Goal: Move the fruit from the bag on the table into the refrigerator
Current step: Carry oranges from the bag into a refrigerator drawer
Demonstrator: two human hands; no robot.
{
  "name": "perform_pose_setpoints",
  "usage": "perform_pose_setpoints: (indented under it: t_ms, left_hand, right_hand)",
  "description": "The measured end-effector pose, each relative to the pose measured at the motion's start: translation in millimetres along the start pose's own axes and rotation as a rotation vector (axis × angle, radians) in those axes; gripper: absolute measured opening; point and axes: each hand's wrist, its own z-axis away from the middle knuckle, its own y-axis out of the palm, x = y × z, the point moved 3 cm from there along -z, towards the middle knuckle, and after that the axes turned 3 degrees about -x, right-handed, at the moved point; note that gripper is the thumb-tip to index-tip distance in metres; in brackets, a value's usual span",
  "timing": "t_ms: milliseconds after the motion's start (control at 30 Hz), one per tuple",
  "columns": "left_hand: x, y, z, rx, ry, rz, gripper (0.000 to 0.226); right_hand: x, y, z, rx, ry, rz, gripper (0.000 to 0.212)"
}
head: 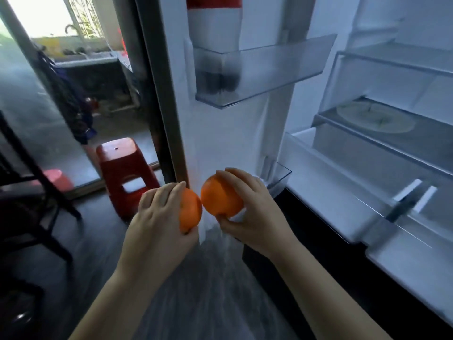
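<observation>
Grips the left orange (pixel 192 209) in the left hand (pixel 159 212), fingers curled over the top, thumb beneath. Holds the right orange (pixel 220 197) in the right hand (pixel 255 212) the same way. Holds both fruits side by side, touching or nearly so, low before the open refrigerator door (pixel 220 143). Shows, high on that door, a clear door shelf (pixel 264 69) carrying a bottle (pixel 215 33) with a red and white label. Shows, far right inside the refrigerator (pixel 331 192), glass shelves, one bearing a pale round plate (pixel 375 119). Shows, left on the floor, a red stool (pixel 125 165).
</observation>
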Motion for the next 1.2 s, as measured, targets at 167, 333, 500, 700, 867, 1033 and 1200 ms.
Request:
perform_pose_setpoints:
  t_ms: [167, 333, 500, 700, 867, 1033, 1200]
  left_hand:
    - [-60, -13, -13, -0.121, 0.137, 0.078, 0.066]
    - [-105, 1, -48, -0.028, 0.171, 0.149, 0.08]
    - [-152, 27, -98, 0.026, 0.334, 0.211, 0.077]
    - [-209, 58, -173, 0.072, 0.56, 0.337, 0.072]
    - [-259, 92, -237, 0.122, 0.698, 0.454, 0.075]
    - [-301, 137, -291, 0.211, 0.758, 0.499, 0.077]
    - [-324, 179, -323, 0.333, 0.779, 0.467, 0.078]
  right_hand:
    - [-37, -36, 15, -0.077, 0.053, 0.041, 0.081]
    - [-73, -73, 28, -0.166, 0.114, 0.056, 0.075]
    - [-114, -108, 34, -0.268, 0.23, 0.105, 0.071]
    - [-169, -149, 29, -0.36, 0.406, 0.224, 0.073]
    - [-220, -174, 28, -0.42, 0.593, 0.338, 0.075]
    - [-266, -177, 33, -0.47, 0.81, 0.394, 0.071]
    - [-297, -170, 30, -0.457, 0.973, 0.442, 0.067]
